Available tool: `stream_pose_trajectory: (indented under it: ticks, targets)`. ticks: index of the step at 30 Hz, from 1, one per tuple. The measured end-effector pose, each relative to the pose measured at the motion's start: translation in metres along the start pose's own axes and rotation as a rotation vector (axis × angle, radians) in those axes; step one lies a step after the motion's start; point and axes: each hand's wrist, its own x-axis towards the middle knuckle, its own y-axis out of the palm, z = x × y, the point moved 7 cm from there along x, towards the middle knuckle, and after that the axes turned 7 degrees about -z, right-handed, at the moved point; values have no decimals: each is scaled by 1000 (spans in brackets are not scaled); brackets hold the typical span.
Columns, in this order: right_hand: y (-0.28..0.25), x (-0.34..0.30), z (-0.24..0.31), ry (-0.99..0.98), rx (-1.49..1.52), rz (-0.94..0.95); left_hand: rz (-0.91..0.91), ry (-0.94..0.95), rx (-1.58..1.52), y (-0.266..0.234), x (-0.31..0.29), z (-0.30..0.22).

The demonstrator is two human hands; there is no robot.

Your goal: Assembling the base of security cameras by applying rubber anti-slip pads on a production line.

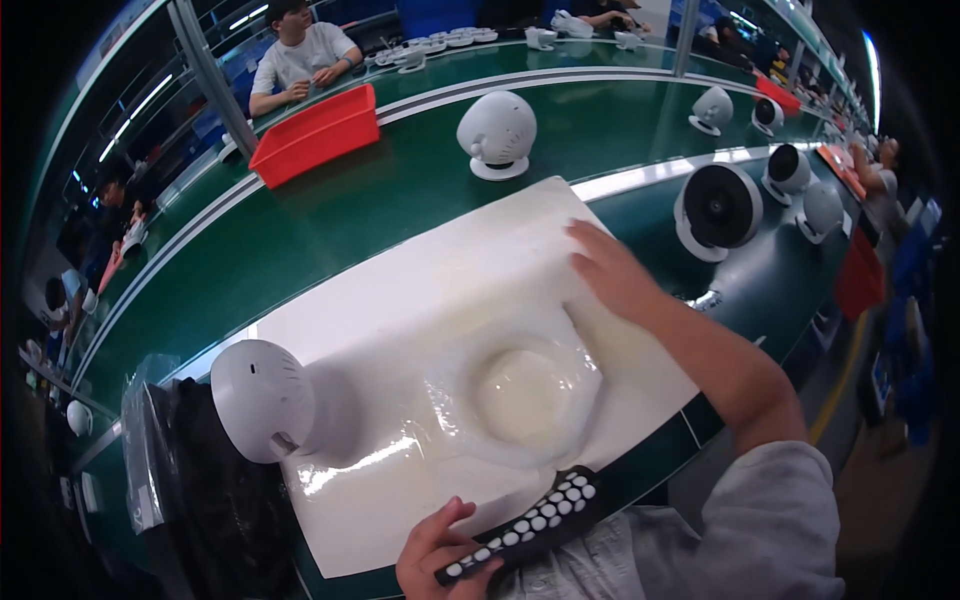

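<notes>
Low in the picture, my left hand (440, 555) is closed on a long black strip-shaped thing (535, 520) covered with white round dots; I cannot make out its exact kind. My right hand (612, 272) reaches over the upper right part of a white board (400, 270), fingers stretched out and slightly blurred, with nothing in them. Between the hands, a glossy, translucent, many-sided piece (585, 410) with a round middle lies on the board. A white round-headed fan (262, 400) stands at the board's left side, its back toward me.
Another white fan (497, 135) stands beyond the board; a black-fronted fan (718, 205) and several others are at the right. A red bin (315, 135) sits by the far rail. Black bags (215, 490) lie at the left. A person (305, 55) sits across the green table (420, 160).
</notes>
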Motion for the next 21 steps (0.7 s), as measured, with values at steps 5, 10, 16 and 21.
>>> stream_pose_trajectory:
  ticks: [5, 10, 16, 21]
  targets:
    - [-96, -46, -84, 209, -413, -143, -45, -99, -17, 3, -8, 13]
    - [-101, -54, -122, 350, -691, -110, -126, -363, -153, 6, -9, 18]
    - [-131, -61, -126, 520, -890, -57, -131, -253, -149, 5, -8, 18]
    - [-143, -41, -75, 148, -863, -337, -101, -348, -176, 5, -6, 15]
